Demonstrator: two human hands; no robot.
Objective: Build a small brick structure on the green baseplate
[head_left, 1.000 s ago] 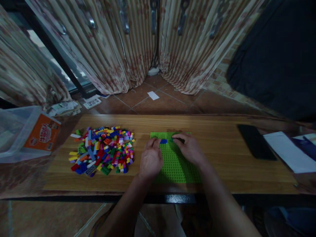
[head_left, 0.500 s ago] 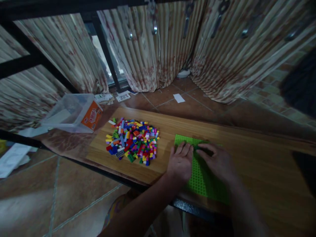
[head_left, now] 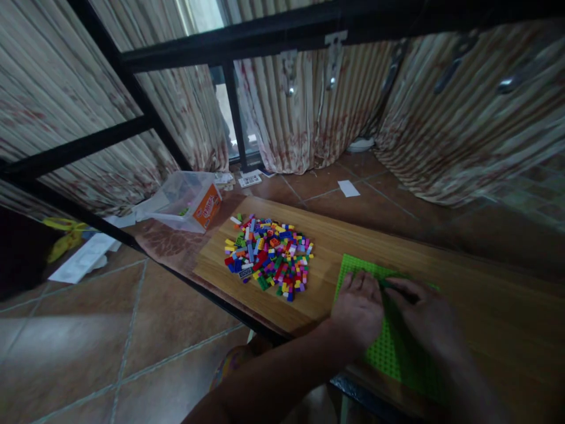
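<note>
A bright green studded baseplate [head_left: 388, 347] lies on the wooden tabletop. My left hand [head_left: 359, 309] rests flat on its left half, fingers stretched out and pressed lightly together. Beside those fingertips, the thumb and index finger of my right hand [head_left: 426, 309] pinch a small dark green toy brick [head_left: 385, 284] at the plate's surface. My fingers cover most of that brick, so its shape is hard to make out. To the left of the plate spreads a heap of mixed coloured toy bricks [head_left: 269, 253].
A clear plastic box [head_left: 179, 203] with an orange label stands at the table's far left, a few pieces inside. Black metal bars [head_left: 220, 50] with hanging clips cross the view before striped curtains [head_left: 300, 118]. White paper [head_left: 348, 188] lies on the tiled floor.
The whole view has shifted, with the table and hands now further right and lower. Both hands stay at nearly the same place on the baseplate.
</note>
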